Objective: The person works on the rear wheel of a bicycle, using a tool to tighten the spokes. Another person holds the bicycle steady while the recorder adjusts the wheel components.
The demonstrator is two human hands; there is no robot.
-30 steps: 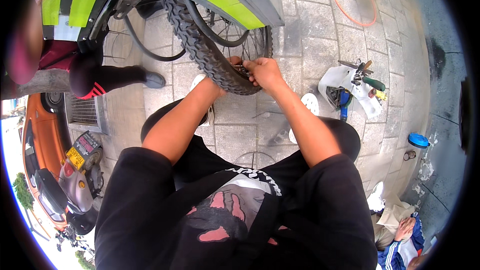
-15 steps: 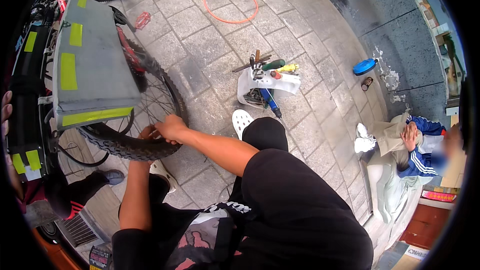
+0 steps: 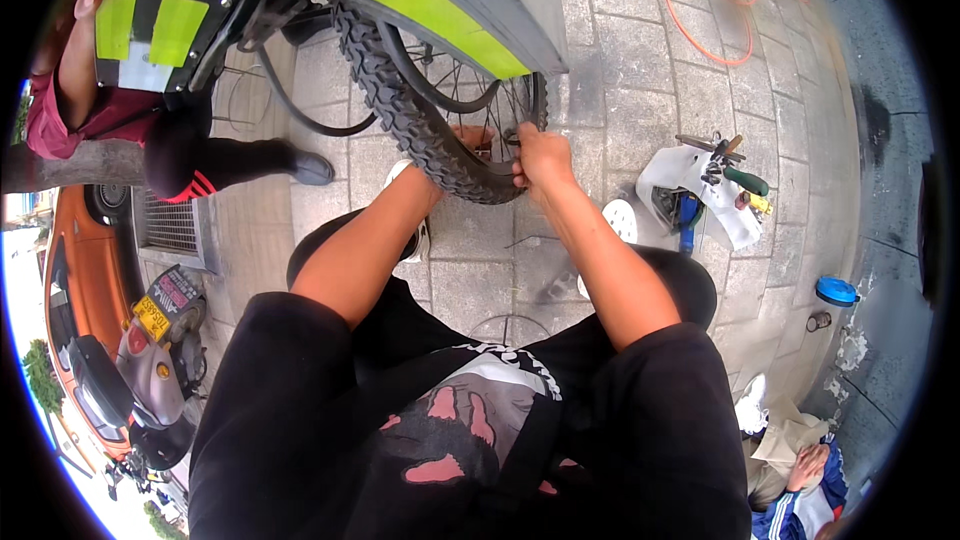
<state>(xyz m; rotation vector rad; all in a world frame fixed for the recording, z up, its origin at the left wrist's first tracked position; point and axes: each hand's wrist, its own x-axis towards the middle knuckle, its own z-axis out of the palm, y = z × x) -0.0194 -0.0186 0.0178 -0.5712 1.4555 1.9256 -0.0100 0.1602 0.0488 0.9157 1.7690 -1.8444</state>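
R hand [image 3: 540, 155] grips the lower rim edge of the knobby bike tyre [image 3: 420, 130], fingers curled tight round the tyre bead and what looks like a dark lever or bit of tube. L hand [image 3: 470, 137] is mostly hidden behind the tyre; only fingertips show on the far side, so can't tell if its fingers are closed or just pressing. The wheel hangs just above the paved floor, under a grey pannier w/ yellow-green stripe [image 3: 450, 0], straight in front of the person's knees.

To do this well, probably: keep both hands close together on the bead, work in short sections along the rim, thumbs pushing not fingertips, and watch that the tube isn't pinched. Spokes [image 3: 470, 90] sit right by the knuckles, so a slip could hurt.

Around: white tool tray [image 3: 665, 175] w/ screwdrivers and pliers lies on the floor to the right, near but out of arm's reach w/o letting go. Blue lid [image 3: 836, 291] further right. Orange cable [image 3: 720, 0] coiled at the far edge of the paving. Another person in a red top [image 3: 70, 110] stands left, holding the bike side; their shoe [image 3: 312, 170] is near the wheel. The pannier overhang crowds access from above.
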